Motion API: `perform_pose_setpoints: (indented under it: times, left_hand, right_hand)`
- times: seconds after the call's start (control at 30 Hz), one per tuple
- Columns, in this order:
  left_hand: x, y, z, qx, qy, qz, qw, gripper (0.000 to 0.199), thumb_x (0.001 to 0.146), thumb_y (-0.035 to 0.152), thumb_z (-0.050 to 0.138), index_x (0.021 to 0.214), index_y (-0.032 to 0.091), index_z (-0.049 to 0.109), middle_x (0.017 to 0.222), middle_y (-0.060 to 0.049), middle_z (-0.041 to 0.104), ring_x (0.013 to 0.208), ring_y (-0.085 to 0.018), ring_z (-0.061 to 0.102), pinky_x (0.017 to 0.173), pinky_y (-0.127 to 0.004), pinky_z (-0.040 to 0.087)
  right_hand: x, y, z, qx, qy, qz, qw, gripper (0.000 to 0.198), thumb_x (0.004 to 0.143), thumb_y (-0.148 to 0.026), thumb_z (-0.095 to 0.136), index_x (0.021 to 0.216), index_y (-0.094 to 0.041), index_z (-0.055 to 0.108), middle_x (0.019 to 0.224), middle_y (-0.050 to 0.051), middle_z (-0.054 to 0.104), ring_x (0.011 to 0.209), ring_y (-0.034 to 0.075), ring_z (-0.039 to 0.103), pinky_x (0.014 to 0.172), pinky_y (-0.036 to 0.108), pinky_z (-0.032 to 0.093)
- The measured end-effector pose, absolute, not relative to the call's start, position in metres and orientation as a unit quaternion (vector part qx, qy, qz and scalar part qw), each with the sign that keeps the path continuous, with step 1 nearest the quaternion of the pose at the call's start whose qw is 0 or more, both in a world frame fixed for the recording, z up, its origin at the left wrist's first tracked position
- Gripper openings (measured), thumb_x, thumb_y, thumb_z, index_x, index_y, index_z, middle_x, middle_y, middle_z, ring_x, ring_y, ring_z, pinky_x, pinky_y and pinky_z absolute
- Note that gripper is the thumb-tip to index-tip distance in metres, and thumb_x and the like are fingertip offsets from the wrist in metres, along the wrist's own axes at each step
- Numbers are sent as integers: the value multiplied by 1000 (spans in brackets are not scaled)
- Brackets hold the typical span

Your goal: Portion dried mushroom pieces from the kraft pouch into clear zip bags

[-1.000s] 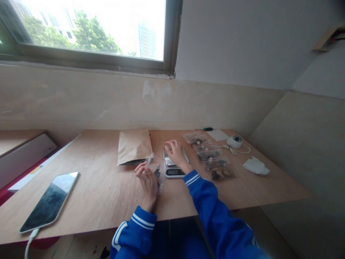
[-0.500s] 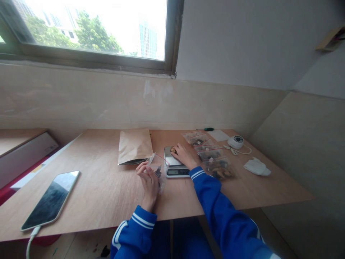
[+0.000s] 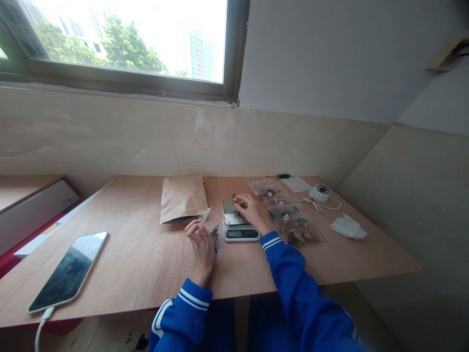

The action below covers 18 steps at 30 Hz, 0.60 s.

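— If starting from the left, where to look first?

— At the kraft pouch (image 3: 183, 198), lying flat with its mouth nearside; then at the left hand (image 3: 201, 247), fingers curled in and gripping a clear zip bag (image 3: 220, 226) with dark pieces (image 3: 214, 235) inside. Likely to spill if held too loosely, or to drag against the scale (image 3: 234, 222) just beside.

— And farther right?

— Above the scale, a brown mushroom-like piece (image 3: 235, 198), pinched between thumb and fingertips of the right hand (image 3: 256, 215). Hard to tell whether touching the scale or held clear. Might slip from so small a hold, or skew the readout if pressed down.

— Room for moving?

— On the left, a broad stretch of desk (image 3: 128, 244) between phone (image 3: 69, 271) and pouch. In the middle, only a modest strip between scale and near edge. Tighter to the right, beside the row of filled zip bags (image 3: 298, 230): easy to brush when pulling back. Beyond, more space around the dome camera (image 3: 318, 193) and crumpled white tissue (image 3: 348, 226).
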State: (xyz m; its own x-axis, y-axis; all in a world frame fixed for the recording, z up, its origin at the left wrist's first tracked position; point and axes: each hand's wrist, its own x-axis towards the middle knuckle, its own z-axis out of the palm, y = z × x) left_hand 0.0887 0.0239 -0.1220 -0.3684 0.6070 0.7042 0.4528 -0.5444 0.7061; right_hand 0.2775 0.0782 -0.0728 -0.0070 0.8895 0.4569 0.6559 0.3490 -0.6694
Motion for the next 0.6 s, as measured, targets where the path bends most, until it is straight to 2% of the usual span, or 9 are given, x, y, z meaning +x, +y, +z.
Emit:
perform_pose_setpoints:
  times: [0.13,0.3,0.43,0.6]
  left_hand:
    - [89,24,-122,555,481,676,62,13,97,32,30,102,20,31,112,-15,48,104,-23,51,89,-49,43]
    - [90,23,-119,535,500,677,76,17,97,37,30,101,20,32,111,-13,48,103,-22,53,88,-47,45]
    - [90,22,-117,508,510,690,78,18,97,38,30,102,21,32,113,-13,46,106,-22,52,87,-46,47]
    - [92,21,-115,521,476,704,73,12,97,32,32,103,22,31,114,-12,46,104,-21,53,87,-48,47]
  right_hand:
    - [253,65,-48,-477,-674,249,506,30,83,-29,60,111,-19,65,117,10,63,101,18,61,83,29,51]
    - [222,47,-30,-392,-694,326,508,32,81,-33,65,111,-20,67,119,9,62,96,16,62,84,29,51]
    - [221,43,-30,-360,-720,414,426,35,78,-34,69,109,-18,69,115,9,64,89,16,64,79,28,52]
    - [229,47,-32,-360,-726,529,253,38,79,-37,69,111,-16,70,99,7,72,84,17,65,73,26,51]
